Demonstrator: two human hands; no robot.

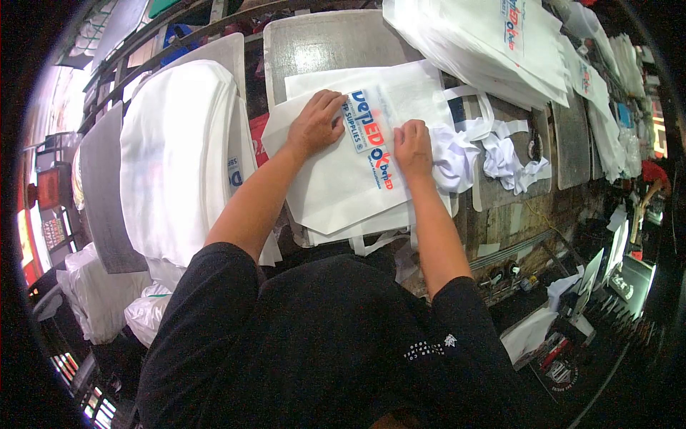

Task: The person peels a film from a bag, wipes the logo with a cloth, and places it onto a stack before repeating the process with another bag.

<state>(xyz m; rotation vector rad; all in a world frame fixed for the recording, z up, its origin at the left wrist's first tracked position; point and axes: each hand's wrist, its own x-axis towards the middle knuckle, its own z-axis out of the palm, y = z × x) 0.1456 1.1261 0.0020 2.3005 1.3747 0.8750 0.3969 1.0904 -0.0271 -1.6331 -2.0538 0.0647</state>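
A white fabric bag with blue and red lettering lies flat before me, over other white sheets. What looks like a clear film covers part of the printed lettering. My left hand rests on the bag left of the print, fingers stretched toward it and thumb apart. Right of the print, my right hand has its fingers bent and pressed together against the bag; anything thin between them is hidden. White fabric straps lie bunched beside my right hand.
A thick stack of white bags sits on a board at left. Another stack of printed bags is at upper right. A bare grey board shows behind my bag. Plastic-wrapped bundles stand at lower left.
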